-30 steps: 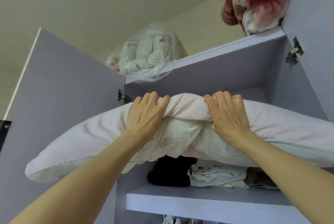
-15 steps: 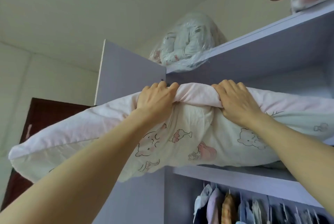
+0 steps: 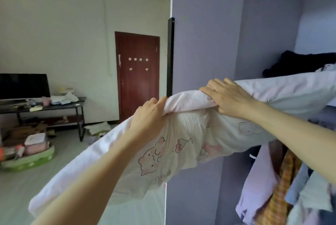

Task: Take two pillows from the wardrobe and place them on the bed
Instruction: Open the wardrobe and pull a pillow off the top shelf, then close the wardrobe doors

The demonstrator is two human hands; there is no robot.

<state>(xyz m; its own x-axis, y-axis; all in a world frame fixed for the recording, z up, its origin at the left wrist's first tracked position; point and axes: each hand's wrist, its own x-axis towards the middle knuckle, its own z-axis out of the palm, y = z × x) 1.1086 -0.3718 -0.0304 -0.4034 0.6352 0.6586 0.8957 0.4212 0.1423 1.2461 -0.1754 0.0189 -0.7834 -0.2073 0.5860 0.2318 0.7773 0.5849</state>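
A long pillow [image 3: 181,144] printed with pink bears is held across the view — its long axis runs from low at the left to high at the right, where the far end is seen against the wardrobe [image 3: 203,43] shelf. The left hand [image 3: 147,117] and the right hand [image 3: 227,97] are both clenched on its bunched upper edge, near the middle — neither nearer. No bed is seen.

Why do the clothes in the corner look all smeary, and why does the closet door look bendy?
Head view: the hanging clothes at the lower right are smeared by motion blur; the wide-angle lens bows the wardrobe door edge; soft daylight, no glare; the pillow and both hands stay fairly sharp.
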